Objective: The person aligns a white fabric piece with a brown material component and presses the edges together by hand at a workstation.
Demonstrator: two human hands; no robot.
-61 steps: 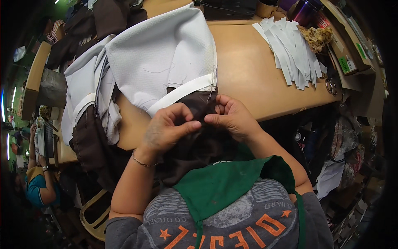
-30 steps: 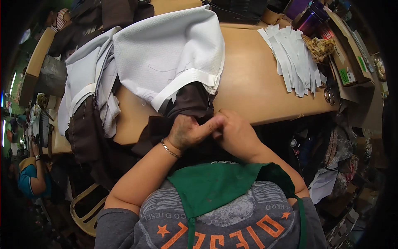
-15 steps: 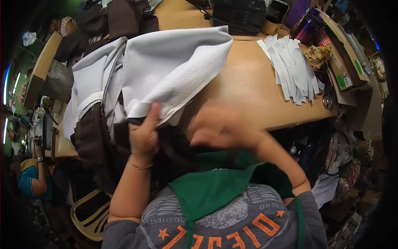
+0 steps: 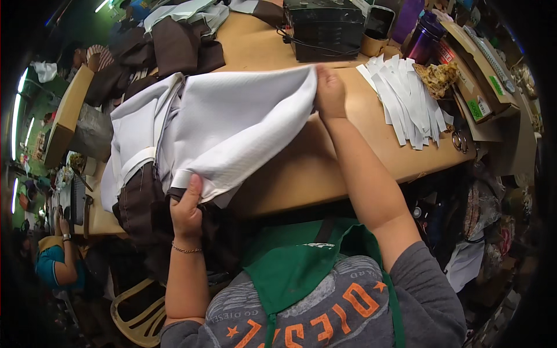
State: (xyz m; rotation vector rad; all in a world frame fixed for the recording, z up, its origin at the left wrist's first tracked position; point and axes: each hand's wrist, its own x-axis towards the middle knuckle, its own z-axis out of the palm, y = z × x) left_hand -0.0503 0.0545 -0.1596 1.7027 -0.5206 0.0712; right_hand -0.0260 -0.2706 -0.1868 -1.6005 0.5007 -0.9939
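A large white textured fabric piece (image 4: 243, 110) is stretched between my two hands above the table. My left hand (image 4: 187, 214) pinches its near edge, thumb on top, where a strip of dark brown cloth shows underneath. At the far right corner of the white fabric, my right hand (image 4: 331, 93) is closed on the edge, fingers curled in. To the left, more white cloth (image 4: 130, 127) lies in folds joined to dark brown fabric (image 4: 139, 194) that hangs over the table's near edge.
White strips (image 4: 403, 101) lie fanned on the tan table (image 4: 360, 151), with scissors (image 4: 459, 141) by their lower end. A black box (image 4: 325, 32), a purple bottle (image 4: 428, 37) and a cardboard box (image 4: 478, 81) stand behind. A co-worker (image 4: 58, 261) sits at far left.
My right hand has swung from in front of my body out to the far right corner of the white fabric and closed on it. My left hand keeps its pinch.
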